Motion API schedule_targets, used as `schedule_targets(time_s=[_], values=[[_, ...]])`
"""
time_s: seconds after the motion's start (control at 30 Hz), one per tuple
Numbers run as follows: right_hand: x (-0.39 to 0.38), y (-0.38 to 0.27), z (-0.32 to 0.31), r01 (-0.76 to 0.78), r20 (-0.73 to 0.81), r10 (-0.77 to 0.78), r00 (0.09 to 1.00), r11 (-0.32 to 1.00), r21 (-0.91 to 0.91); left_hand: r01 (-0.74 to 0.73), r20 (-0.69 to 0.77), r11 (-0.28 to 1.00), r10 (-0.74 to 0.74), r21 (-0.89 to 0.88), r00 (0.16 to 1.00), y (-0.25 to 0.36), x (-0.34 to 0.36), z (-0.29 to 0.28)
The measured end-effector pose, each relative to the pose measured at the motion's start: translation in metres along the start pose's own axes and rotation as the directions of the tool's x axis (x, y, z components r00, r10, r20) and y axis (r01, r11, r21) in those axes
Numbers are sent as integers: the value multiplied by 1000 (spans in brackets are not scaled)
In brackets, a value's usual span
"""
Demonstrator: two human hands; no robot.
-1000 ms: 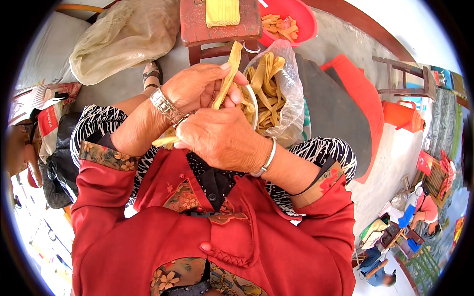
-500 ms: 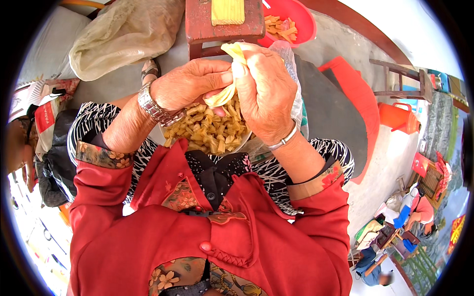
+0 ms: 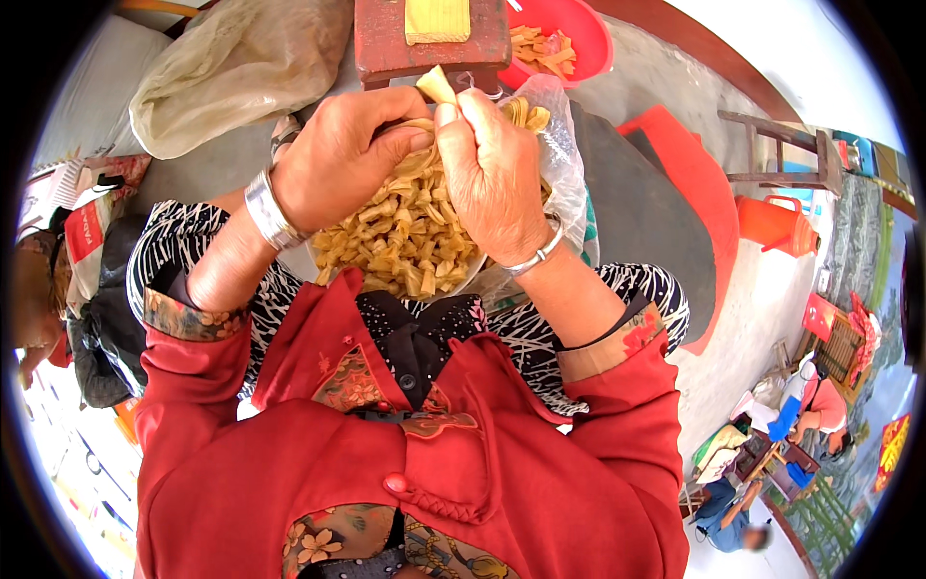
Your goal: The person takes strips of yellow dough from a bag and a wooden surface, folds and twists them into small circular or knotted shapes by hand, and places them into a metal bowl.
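Both hands work close together over a pale bowl point(image 3: 476, 274) in my lap, heaped with short, knotted, yellow-brown pieces point(image 3: 400, 236). A soft, flat yellow strip point(image 3: 437, 85) is pinched between them, its pale end sticking up past the fingertips. My left hand point(image 3: 338, 159), its thumb against the bent fingers, grips the strip's lower part, partly hidden. On the other side, my right hand point(image 3: 494, 179) squeezes it between thumb and forefinger. Beside the right hand, more long yellow strips point(image 3: 527, 115) lie by a clear plastic bag point(image 3: 561, 145).
Just ahead stands a red wooden stool point(image 3: 376, 48) with a yellow block point(image 3: 437, 19) on it. Behind its right side is a red basin point(image 3: 590, 63) of orange strips. A cloudy plastic sack point(image 3: 241, 77) lies ahead left; an orange watering can point(image 3: 776, 227) stands right.
My left hand has turned over, its back now facing up and its fingers higher. Both hands have shifted left, and less of the strip shows between them.
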State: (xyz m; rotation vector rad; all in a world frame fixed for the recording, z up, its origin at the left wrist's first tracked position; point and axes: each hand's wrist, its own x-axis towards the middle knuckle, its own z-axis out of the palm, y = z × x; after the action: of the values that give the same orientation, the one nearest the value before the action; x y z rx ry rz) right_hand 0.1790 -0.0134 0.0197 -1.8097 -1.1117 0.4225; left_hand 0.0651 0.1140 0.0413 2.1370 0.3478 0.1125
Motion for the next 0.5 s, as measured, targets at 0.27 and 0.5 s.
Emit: schedule_targets(time_s=[0.27,0.5], values=[[5,13,-5,-220,267,110,957,878,425,-308,-268,859,436,409,859,5,0,17],[3,6,-8,-7,109,-28,994,951,310,-224,-224,972,235,71,946,1,-3,11]])
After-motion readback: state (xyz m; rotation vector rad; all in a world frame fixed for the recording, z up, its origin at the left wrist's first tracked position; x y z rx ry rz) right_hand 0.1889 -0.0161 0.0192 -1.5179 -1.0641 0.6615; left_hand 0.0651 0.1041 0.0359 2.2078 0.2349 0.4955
